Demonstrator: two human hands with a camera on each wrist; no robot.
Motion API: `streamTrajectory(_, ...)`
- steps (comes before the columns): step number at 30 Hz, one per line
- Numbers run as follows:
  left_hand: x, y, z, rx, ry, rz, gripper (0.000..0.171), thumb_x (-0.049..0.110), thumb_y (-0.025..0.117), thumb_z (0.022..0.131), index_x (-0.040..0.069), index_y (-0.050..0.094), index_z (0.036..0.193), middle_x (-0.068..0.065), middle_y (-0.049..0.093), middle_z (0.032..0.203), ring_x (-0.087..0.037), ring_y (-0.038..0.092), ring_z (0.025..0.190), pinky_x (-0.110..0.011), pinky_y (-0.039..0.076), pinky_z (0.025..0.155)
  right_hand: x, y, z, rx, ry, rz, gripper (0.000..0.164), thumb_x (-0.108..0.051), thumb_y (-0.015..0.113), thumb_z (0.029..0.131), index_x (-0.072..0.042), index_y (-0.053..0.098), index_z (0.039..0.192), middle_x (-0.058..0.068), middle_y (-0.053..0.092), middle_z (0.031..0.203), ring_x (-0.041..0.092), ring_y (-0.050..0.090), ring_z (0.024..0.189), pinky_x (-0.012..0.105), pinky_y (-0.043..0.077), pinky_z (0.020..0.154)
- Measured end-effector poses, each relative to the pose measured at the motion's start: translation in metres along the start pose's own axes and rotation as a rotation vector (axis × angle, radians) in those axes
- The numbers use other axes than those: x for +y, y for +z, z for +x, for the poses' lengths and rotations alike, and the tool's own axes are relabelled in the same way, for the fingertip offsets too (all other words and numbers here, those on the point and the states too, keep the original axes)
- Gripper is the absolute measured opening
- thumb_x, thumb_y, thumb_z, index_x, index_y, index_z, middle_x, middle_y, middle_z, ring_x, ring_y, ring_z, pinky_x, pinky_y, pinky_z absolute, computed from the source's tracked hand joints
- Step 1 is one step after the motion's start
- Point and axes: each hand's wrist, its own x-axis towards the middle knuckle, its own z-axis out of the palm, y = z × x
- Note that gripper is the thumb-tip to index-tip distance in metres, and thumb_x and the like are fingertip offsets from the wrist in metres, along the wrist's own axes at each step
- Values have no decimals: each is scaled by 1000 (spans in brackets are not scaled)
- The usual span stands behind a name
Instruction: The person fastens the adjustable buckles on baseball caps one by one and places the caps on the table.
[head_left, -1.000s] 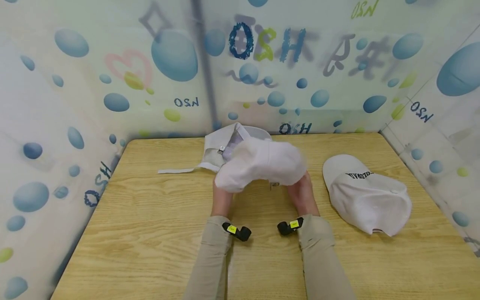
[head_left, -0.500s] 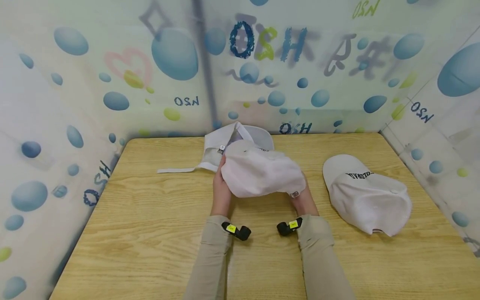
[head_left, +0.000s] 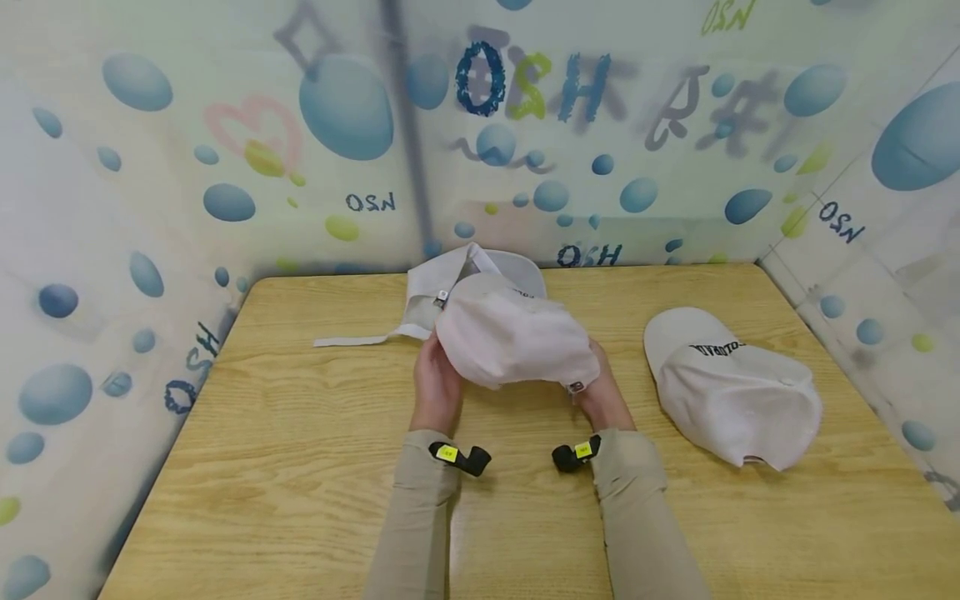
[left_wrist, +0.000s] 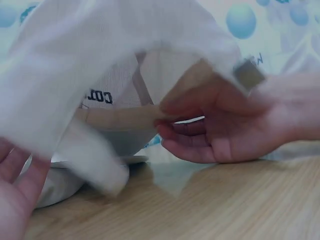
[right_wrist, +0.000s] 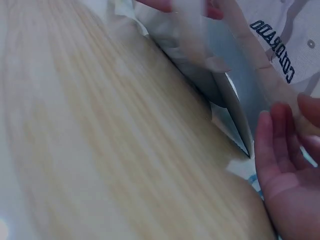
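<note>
Both hands hold a white baseball cap (head_left: 517, 333) over the middle of the table, its crown facing up toward the head camera. My left hand (head_left: 437, 385) grips the cap's left side, its fingers partly hidden by the fabric. On the other side my right hand (head_left: 609, 398) pinches the lower edge; in the left wrist view its thumb and fingers close on the sweatband (left_wrist: 125, 118). A small buckle (head_left: 575, 387) shows near the right hand. In the left wrist view a blurred white strap (left_wrist: 95, 162) hangs below the cap.
Just behind the held cap lies another white cap (head_left: 435, 271), inside showing, its loose strap (head_left: 352, 341) stretched left on the table (head_left: 300, 467). A third white cap (head_left: 738, 400) with dark lettering lies at the right. A patterned wall (head_left: 480, 192) rises behind the table.
The held cap has turned from a side-on tilt to crown-up, bringing its lettering into view. Over the last half second, it shifted slightly left with both hands.
</note>
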Motion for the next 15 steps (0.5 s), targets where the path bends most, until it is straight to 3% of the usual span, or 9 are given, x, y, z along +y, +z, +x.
streamTrajectory(1,1,0,0,-10,-17,-39,41,36,36,95,14,43,129,0,43,130,-13,39,117,-32,28,100,-3,-5,-8,122,-6,-162,21,-15,40,95,-16,59,86,-7,51,81,5,48,70,17,40,63)
streamTrajectory(2,1,0,-1,-23,-27,-53,42,39,34,96,14,41,129,-1,42,130,-14,38,118,-33,27,100,-1,-11,-9,166,5,-108,20,-20,42,95,-17,58,82,-6,49,80,7,46,70,20,40,64)
streamTrajectory(4,2,0,0,-59,-43,-50,46,43,32,95,18,37,133,0,37,135,-14,35,122,-33,25,102,3,-21,-7,119,-15,-92,17,-23,47,93,-14,61,92,-3,51,92,9,47,83,23,40,74)
streamTrajectory(7,0,0,0,-77,-42,-15,46,38,37,95,17,33,136,-1,33,138,-14,32,124,-32,23,103,7,-29,-4,45,-38,55,23,-25,55,89,-10,62,105,0,52,108,10,47,98,24,39,85)
streamTrajectory(11,-3,-1,1,-94,-57,42,46,26,43,95,17,30,138,-3,32,137,-16,32,123,-32,25,101,9,-33,-2,13,14,278,15,-22,53,90,-10,62,92,-1,50,100,11,46,90,26,37,81)
streamTrajectory(15,-5,-1,1,-126,-70,33,47,21,45,94,21,28,138,-4,32,137,-18,33,122,-34,28,100,11,-34,-2,-1,56,334,20,-19,42,94,-13,57,81,-2,47,86,12,42,78,28,35,69)
